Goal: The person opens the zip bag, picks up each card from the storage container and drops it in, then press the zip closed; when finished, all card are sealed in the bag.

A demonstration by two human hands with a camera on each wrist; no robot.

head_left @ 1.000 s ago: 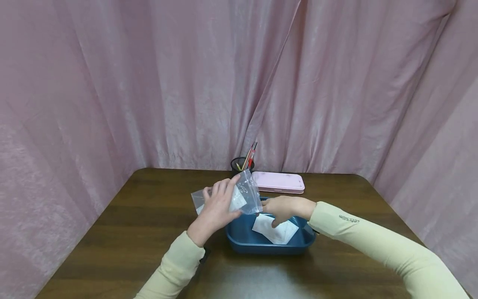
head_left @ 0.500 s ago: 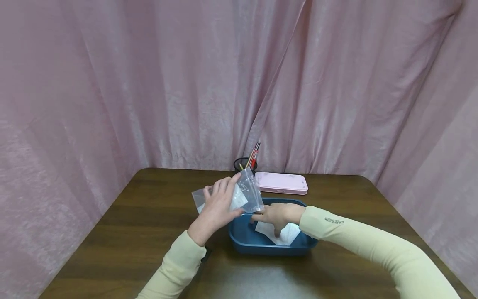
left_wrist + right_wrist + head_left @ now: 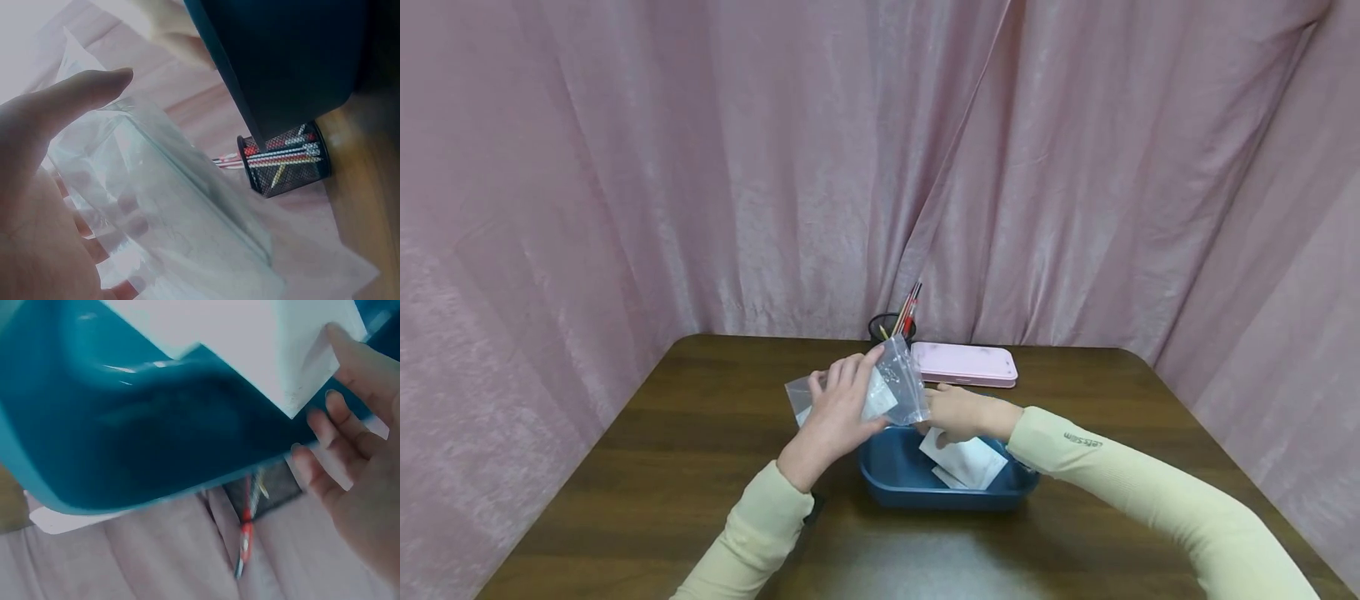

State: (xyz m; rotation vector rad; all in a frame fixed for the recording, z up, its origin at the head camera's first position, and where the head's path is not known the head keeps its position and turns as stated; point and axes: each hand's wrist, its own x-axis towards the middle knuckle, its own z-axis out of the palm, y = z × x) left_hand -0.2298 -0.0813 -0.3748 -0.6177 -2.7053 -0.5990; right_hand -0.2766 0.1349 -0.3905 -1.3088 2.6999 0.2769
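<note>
The left hand (image 3: 835, 417) pinches a clear plastic bag (image 3: 891, 387), held up just left of the blue tray (image 3: 880, 479), its mouth toward the right hand (image 3: 958, 414). That hand's fingers lift a white paper (image 3: 970, 460) from the tray, right beside the bag.

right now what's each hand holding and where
The left hand holds a clear zip bag by its middle, fingers spread across one face. The right hand pinches a white paper slip by its top edge, above the blue tray.

Right hand (image 3: 958, 412) fingertips behind bag (image 3: 887, 392)
</note>
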